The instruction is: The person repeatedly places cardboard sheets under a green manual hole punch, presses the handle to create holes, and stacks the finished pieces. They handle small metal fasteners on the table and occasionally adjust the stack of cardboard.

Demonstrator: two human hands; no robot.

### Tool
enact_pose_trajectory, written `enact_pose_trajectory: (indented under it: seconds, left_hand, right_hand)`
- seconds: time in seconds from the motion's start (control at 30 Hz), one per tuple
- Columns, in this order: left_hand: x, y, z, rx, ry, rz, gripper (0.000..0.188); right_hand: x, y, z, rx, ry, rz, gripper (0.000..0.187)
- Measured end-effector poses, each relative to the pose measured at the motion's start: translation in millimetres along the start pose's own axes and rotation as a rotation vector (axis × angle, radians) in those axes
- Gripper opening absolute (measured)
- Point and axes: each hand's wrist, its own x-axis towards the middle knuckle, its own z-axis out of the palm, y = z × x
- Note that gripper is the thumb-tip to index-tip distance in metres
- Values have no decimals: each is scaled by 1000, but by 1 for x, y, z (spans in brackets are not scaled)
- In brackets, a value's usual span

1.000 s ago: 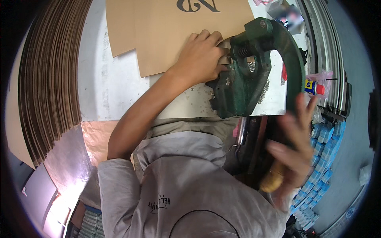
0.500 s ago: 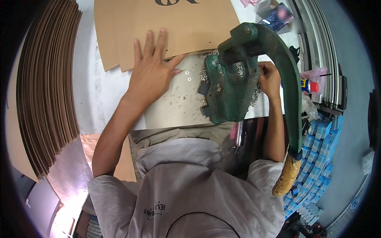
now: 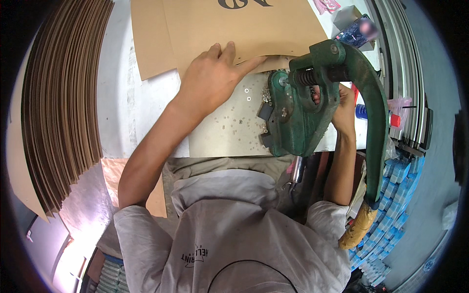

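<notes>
A brown paper bag (image 3: 210, 29) with small punched holes lies at the far side of the table, its near edge bowed up. My left hand (image 3: 210, 80) grips this edge, two fingertips curled on top and one finger stretched along the opening. To its right stands a green hand-lever eyelet press (image 3: 298, 122). Behind the press is my right hand (image 3: 345, 110), partly hidden; its bent fingertips show through a gap in the frame, and what they hold cannot be made out. Two pale rings (image 3: 247, 94) and several tiny eyelets (image 3: 234, 122) lie left of the press.
A tall stack of brown cardboard sheets (image 3: 58, 112) stands at the left. The press's lever, with a tan wrapped handle (image 3: 359, 229), curves down at the right. Beyond it are a blue can with a red cap (image 3: 394, 120) and blue-wrapped packs (image 3: 391, 195).
My left hand has moved right and its spread fingers have curled at the bag's edge, which now bows up. My right hand's fingertips now show through the press. The whole view has shifted slightly.
</notes>
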Motion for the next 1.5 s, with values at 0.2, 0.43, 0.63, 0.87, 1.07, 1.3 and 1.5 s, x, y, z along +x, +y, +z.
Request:
enact_pose_trajectory:
  seconds: [0.2,0.43,0.63,0.87,1.07,1.3,1.5]
  left_hand:
    - [4,0,2,18,-36,-34,55]
    - [12,6,18,-106,251,-6,26]
    - [32,42,22,-287,145,-89,33]
    - [26,64,25,-438,175,-121,25]
    - [36,71,26,-380,109,-129,24]
    - [31,71,21,-378,83,-144,20]
    - [37,76,18,-437,67,-120,24]
  right_hand:
    - [14,36,30,-13,-19,-147,35]
    - [15,-9,30,-88,-77,-235,20]
    - [10,-16,39,269,106,175,17]
    - [0,-3,45,404,165,109,12]
    - [-2,11,33,352,179,110,13]
    - [-72,-128,-29,-319,323,-266,42]
    - [-121,-106,38,-804,16,-951,50]
